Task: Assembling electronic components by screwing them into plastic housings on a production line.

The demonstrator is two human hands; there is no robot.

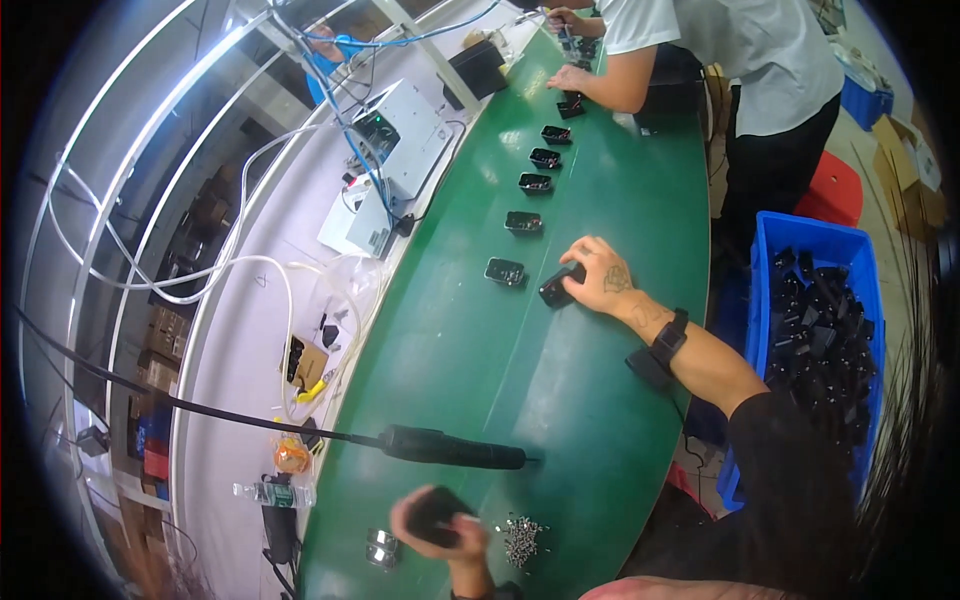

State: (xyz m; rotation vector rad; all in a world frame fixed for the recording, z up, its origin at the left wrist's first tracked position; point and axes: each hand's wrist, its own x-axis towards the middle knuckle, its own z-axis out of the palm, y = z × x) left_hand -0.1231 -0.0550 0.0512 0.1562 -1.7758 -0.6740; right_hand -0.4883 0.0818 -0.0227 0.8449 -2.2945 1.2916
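Observation:
My right hand (603, 278) reaches across the green table (450, 350), its fingers closed on a black plastic housing (556, 290) that appears to rest on the surface. Lower down, my left hand (462, 540) grips a dark, blocky part (437, 512); motion blurs both, so the part's exact kind does not show. Right beside that hand lies a heap of small silver screws (522, 542). On its other side sit shiny metal pieces (382, 549). Between my hands a black electric screwdriver (455, 448) hangs level on its cable, touched by neither hand.
Several open black housings (505, 271) with small parts inside form a row toward the far end. There a person in a white shirt (740, 60) works. A blue bin (762, 290) of black parts stands at right. White machines (408, 140) and a plastic bottle (275, 494) are along the left.

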